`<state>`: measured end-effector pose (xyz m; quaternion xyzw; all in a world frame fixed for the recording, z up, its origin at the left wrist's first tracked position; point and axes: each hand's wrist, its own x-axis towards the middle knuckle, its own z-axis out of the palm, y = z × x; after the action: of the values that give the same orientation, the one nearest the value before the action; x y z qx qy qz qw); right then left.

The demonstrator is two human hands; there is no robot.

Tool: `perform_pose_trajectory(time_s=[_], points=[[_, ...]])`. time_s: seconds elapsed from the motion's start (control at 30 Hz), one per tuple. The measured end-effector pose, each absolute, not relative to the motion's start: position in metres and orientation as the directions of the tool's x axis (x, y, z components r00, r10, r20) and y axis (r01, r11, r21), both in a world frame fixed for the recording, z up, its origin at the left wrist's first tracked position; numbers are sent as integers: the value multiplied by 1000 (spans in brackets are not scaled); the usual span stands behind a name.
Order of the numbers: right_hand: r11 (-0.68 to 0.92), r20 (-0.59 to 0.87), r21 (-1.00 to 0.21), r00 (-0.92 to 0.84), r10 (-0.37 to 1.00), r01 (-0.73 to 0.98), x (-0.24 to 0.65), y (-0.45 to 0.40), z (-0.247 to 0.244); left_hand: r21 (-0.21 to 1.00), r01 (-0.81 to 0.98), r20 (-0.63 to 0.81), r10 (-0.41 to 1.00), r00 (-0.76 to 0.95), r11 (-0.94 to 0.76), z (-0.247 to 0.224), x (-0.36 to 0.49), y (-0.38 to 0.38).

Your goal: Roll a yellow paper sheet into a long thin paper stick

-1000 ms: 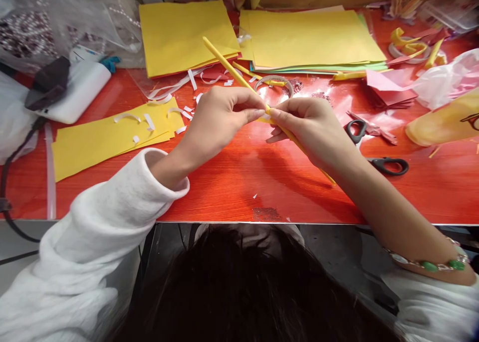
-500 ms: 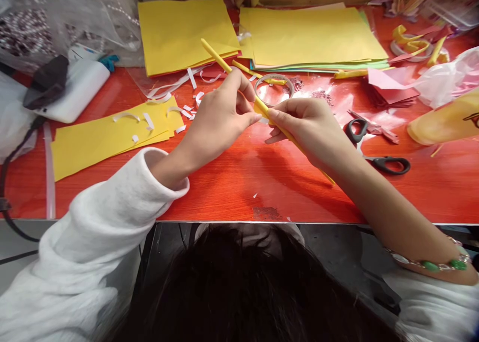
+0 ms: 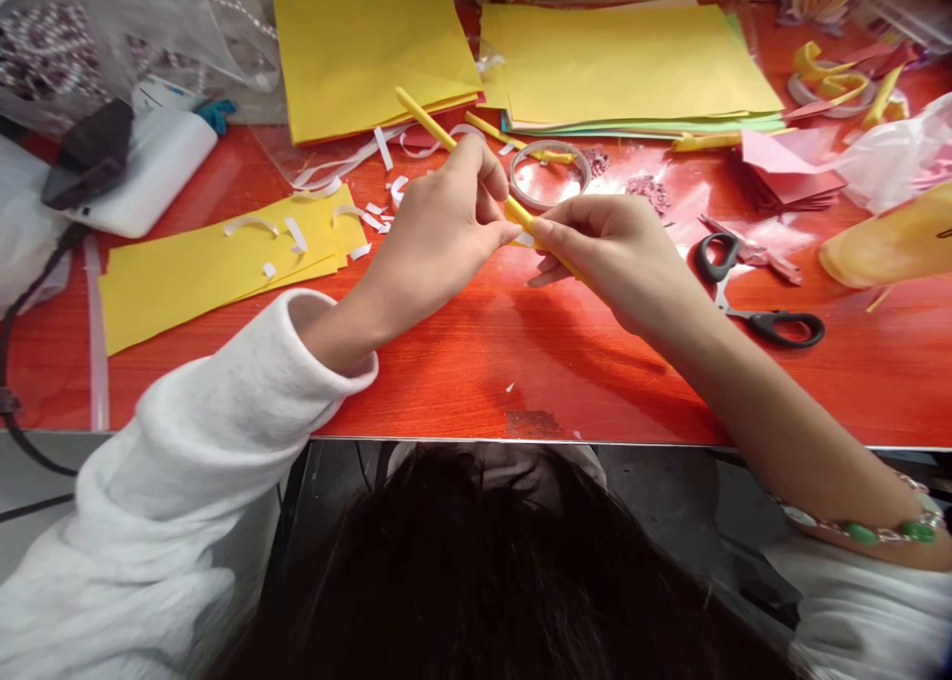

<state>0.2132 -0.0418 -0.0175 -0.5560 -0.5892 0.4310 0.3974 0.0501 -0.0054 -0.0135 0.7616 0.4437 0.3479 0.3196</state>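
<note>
A thin yellow paper roll (image 3: 425,118) slants from upper left to lower right above the red table. My left hand (image 3: 446,229) pinches it near its middle, thumb and fingers closed around it. Just to the right, my right hand (image 3: 606,249) grips the same roll between thumb and fingers and hides its lower part. A small white piece (image 3: 524,239) shows on the roll between both hands. Behind them lies a roll of clear tape (image 3: 548,175), beside another thin yellow paper roll (image 3: 487,134).
Stacks of yellow paper (image 3: 632,65) lie at the back. Cut yellow strips (image 3: 223,254) with white scraps are at left, near a white device (image 3: 153,174). Black-handled scissors (image 3: 780,326), pink paper (image 3: 799,170) and a yellowish cup (image 3: 885,239) stand or lie at right. The table's front edge is near.
The yellow roll has tilted slightly, its upper end a little lower, and its lower end is now hidden behind my right hand and forearm. The view has shifted slightly.
</note>
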Motion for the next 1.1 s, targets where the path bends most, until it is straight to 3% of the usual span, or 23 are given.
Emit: perform_pose_trajectory(time_s=[1.1], points=[[-19,-46,-945,-77,996,327,210,-44,-16,787,471,246,902,354,-400,-14,54,-9]])
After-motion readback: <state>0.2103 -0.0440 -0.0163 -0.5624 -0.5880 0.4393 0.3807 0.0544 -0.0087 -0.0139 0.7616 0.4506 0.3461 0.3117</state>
